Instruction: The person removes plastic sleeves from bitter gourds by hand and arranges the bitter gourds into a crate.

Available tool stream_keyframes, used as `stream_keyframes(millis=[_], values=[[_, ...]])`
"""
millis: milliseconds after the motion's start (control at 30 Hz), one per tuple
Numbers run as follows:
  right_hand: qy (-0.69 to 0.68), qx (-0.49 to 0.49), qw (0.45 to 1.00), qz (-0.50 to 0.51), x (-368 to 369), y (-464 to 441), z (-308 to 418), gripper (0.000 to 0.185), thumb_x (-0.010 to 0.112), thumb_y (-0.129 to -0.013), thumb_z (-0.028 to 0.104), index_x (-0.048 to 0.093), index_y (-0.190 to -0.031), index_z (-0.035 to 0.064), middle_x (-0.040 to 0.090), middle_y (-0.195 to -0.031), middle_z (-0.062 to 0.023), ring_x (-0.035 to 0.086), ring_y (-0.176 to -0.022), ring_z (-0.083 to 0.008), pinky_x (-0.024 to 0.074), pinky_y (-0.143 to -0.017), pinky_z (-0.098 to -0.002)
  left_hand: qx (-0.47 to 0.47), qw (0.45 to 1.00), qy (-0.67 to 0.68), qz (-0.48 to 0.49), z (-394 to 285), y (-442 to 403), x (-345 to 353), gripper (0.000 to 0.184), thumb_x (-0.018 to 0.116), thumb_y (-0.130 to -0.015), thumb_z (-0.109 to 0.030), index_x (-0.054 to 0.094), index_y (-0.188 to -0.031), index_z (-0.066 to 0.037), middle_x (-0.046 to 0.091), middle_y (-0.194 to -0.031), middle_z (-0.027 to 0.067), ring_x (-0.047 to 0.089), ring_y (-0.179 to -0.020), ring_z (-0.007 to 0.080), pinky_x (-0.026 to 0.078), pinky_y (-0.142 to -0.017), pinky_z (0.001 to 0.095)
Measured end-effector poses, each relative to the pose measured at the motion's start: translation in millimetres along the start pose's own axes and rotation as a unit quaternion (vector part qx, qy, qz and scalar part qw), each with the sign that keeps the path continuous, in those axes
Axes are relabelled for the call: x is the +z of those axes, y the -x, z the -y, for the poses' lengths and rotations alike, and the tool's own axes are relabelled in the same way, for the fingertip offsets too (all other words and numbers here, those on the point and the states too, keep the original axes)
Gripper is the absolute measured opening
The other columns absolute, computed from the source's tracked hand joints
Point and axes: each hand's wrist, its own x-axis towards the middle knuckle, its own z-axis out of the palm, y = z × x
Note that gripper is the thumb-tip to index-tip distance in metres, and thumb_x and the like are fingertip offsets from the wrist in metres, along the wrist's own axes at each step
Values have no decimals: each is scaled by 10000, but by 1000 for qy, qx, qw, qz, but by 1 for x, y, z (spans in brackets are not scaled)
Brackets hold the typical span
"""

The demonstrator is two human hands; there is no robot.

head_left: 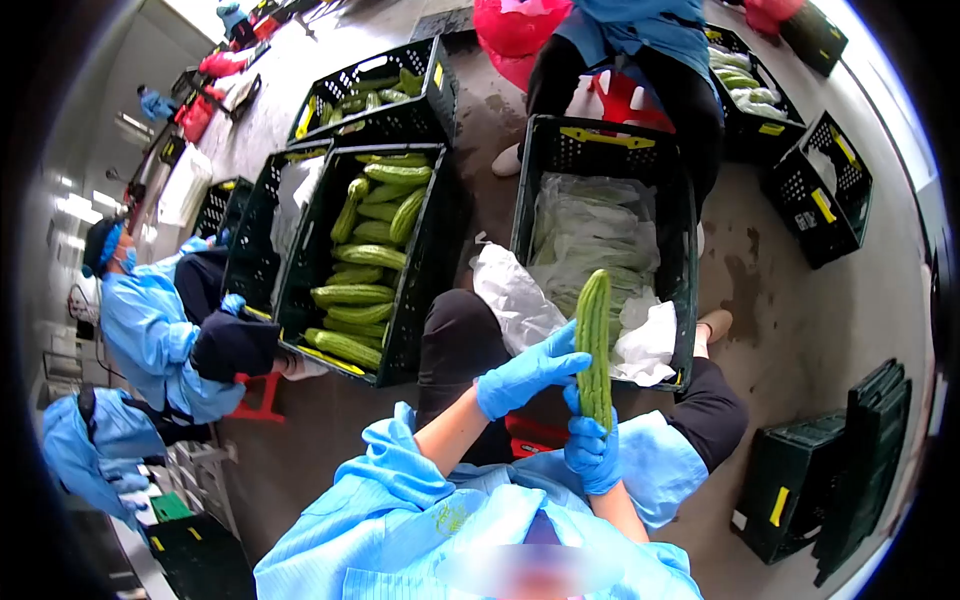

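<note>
A long, ridged green gourd [594,345] stands nearly upright before my chest. My right hand [594,450], in a blue glove, is wrapped round its lower end. Beside its middle is my left hand [530,373], also gloved, with the fingers stretched toward the gourd; whether they touch it I cannot tell. Beyond my hands, a dark crate [686,250] holds gourds under clear plastic [595,225]. White plastic [515,295] hangs over its near left corner, and more white plastic [645,345] lies at the near right. Uncovered green gourds [365,255] fill a crate [418,270] to the left.
Another gourd crate [435,95] stands behind the left one. Co-workers in blue sit at the left [150,320] and across from me [640,40]. Crates stand at the upper right [820,190], with stacked dark crates [790,490] at the lower right.
</note>
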Motion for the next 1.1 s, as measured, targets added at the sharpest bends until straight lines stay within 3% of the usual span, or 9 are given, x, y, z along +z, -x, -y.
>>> stream_keyframes(millis=[167,300,400,533,633,767,867,1000,1100], values=[[167,18,976,-140,0,5,-1,586,327,-989,507,505,-1286,33,661,-844,-149,336,-373,-82,297,-331,-229,-6,988,145,-43,10,0,11,711,644,-910,-355,308,-1460,-55,599,-1149,100,602,-991,179,524,-857,368],[532,-184,687,-460,30,1,-35,606,324,-966,607,571,-1189,100,689,-873,-162,443,-418,-128,387,-376,-275,-12,972,206,-113,42,-14,7,553,646,-911,-365,468,-1319,-38,632,-985,84,621,-867,175,544,-754,349],[567,-245,663,-423,43,8,-46,563,384,-979,541,543,-1245,71,694,-921,-157,527,-479,-143,437,-420,-269,-13,944,300,-134,45,-19,15,475,637,-916,-379,516,-1223,-36,631,-962,108,643,-871,223,545,-742,366],[691,-282,535,-395,56,7,-66,484,512,-967,425,572,-1143,-21,682,-831,-171,526,-443,-134,439,-376,-263,-40,917,395,-39,31,-18,22,725,441,-918,-636,443,-1331,-40,626,-989,128,640,-899,247,528,-836,406],[669,-297,531,-427,66,13,-73,519,484,-971,463,578,-1117,-26,648,-730,-126,499,-423,-118,416,-360,-244,-12,881,472,32,21,-18,25,793,349,-925,-672,369,-1422,-54,596,-1170,161,617,-1037,269,509,-911,430],[552,-277,715,-327,76,23,-80,705,403,-970,563,460,-1299,-58,438,-579,-11,376,-384,-80,388,-354,-252,29,835,541,97,9,-17,32,666,359,-956,-606,377,-1425,-134,590,-1220,104,623,-1035,242,522,-908,397],[409,-281,808,-316,77,11,-96,577,385,-988,532,583,-1011,-9,515,-608,-41,377,-369,-86,379,-338,-265,62,837,525,140,6,-15,30,648,364,-957,-601,378,-1424,-151,580,-1233,103,611,-1046,232,521,-906,401],[453,-292,775,-329,64,23,-91,810,395,-970,569,217,-1464,-48,411,-606,9,327,-369,-83,351,-340,-253,59,843,523,113,11,-10,31,611,374,-965,-580,408,-1404,-157,608,-1126,97,623,-946,209,532,-853,389],[522,-335,690,-373,70,16,-98,703,432,-962,553,450,-1336,-43,494,-593,-12,376,-351,-95,354,-314,-251,31,868,495,43,12,-9,33,537,404,-986,-513,455,-1361,-132,617,-1035,77,616,-872,179,535,-808,358]])
